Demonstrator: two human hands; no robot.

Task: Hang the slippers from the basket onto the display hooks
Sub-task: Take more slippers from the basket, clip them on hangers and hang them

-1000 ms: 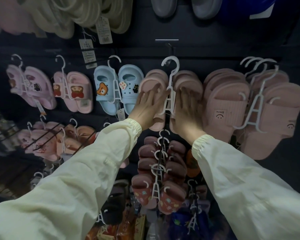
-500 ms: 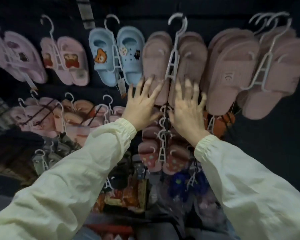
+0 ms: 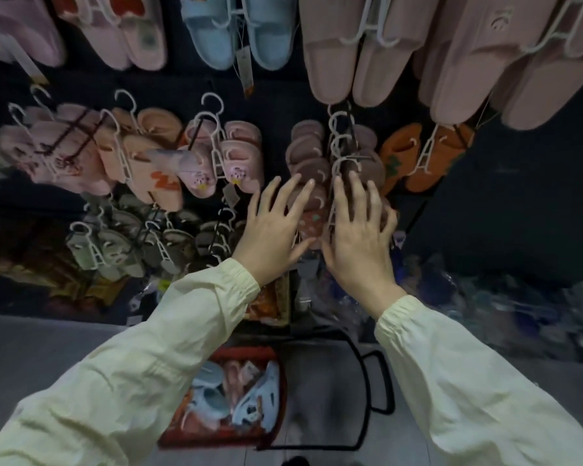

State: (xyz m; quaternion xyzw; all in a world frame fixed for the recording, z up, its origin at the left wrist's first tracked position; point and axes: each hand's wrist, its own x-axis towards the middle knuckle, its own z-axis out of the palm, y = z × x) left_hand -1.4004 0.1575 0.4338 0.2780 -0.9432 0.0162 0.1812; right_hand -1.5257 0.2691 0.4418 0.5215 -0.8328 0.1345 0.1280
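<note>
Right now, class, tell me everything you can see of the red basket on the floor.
The red basket sits on the grey floor, below the display wall and between the person's two sleeves. It looks like red plastic, with black bar handles beside it to the right. Inside lie jumbled slippers: light blue slippers and pinkish ones, on white hangers. Neither of the hands touches it. The left sleeve hides its left side.

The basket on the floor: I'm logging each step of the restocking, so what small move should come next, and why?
Probably lower both hands to the red basket and pick up a pair. The left hand and right hand are open and empty in front of the hanging mauve slippers, while blue slippers lie unhung in the basket.
</note>
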